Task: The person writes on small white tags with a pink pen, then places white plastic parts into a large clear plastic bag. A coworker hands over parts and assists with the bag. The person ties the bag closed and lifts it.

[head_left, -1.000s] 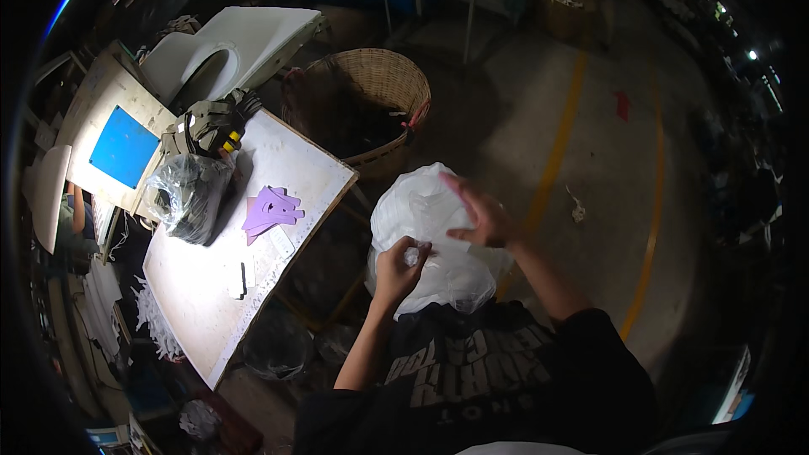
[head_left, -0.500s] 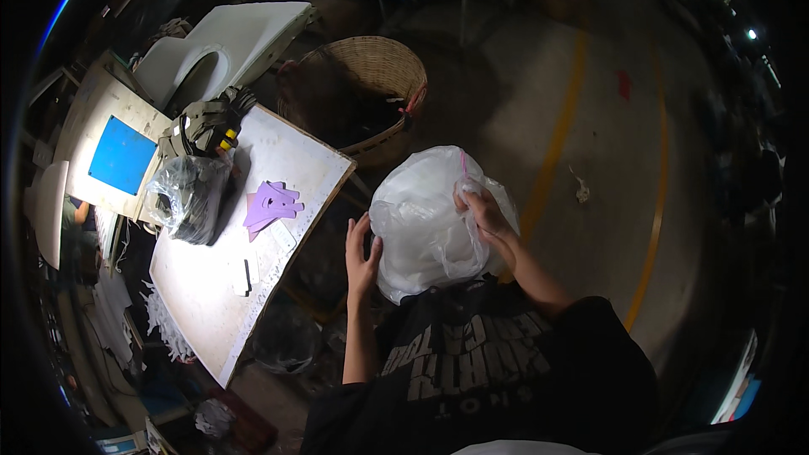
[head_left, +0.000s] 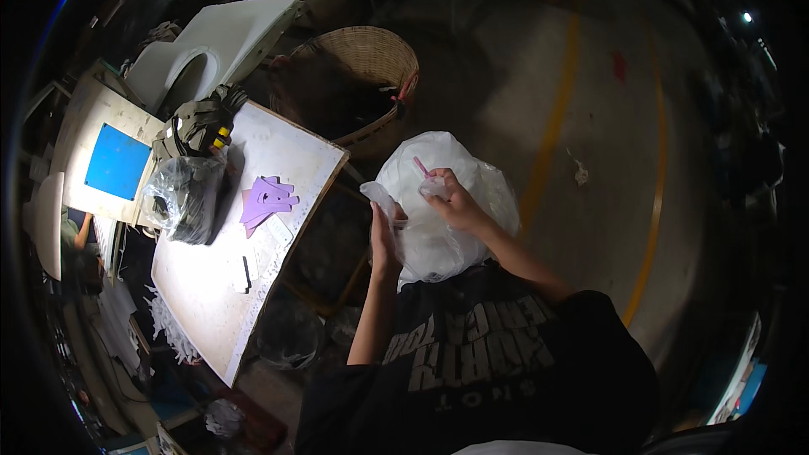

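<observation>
A large, full white plastic bag [head_left: 438,248] rests against my front, right of the table. My right hand [head_left: 458,204] is closed at its upper side, pinching a gathered bit of the bag's plastic. A thin pink strip [head_left: 422,168] sticks out above those fingers. At the bag's left side, my left hand [head_left: 384,234] grips a loose fold of the same plastic, which stands up over the fingertips. What fills the bag looks white and soft; its kind cannot be made out.
On the white worktable [head_left: 202,286] at left lie purple cut pieces [head_left: 268,200] and a see-through bag [head_left: 187,202] with dark contents. A sewing machine [head_left: 195,126] stands behind them. Beyond the table corner is a wicker basket [head_left: 371,55]. Yellow lines [head_left: 552,131] run along the floor.
My left hand has moved right and inward from the bag's side and now holds a fold of plastic. My right hand has shifted slightly left with the gathered plastic and pink strip.
</observation>
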